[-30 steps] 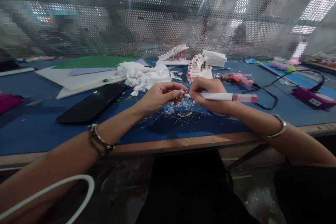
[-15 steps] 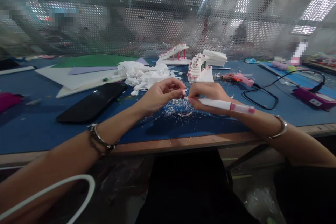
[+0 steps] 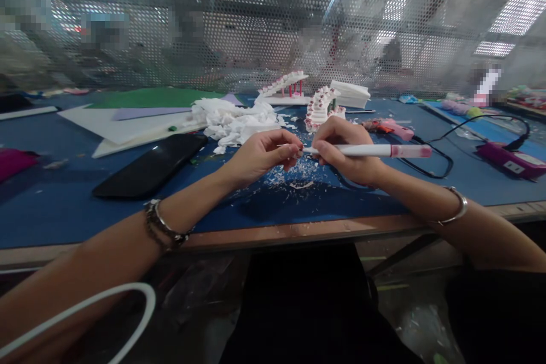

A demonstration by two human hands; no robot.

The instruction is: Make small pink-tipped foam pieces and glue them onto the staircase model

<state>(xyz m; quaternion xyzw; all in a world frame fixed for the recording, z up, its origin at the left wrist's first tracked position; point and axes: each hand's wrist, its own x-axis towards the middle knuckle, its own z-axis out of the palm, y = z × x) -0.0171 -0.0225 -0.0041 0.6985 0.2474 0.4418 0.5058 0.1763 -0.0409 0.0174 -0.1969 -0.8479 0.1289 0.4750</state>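
white marker pen is pinched in the right hand, tip held at a small reddish piece pinched by the left hand, above white shavings. fingertips could be inked if the tip slips off so small a target.

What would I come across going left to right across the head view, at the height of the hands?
Magenta item, black phone-like slab, left hand, right hand, pen-like tool's pink end, purple box.
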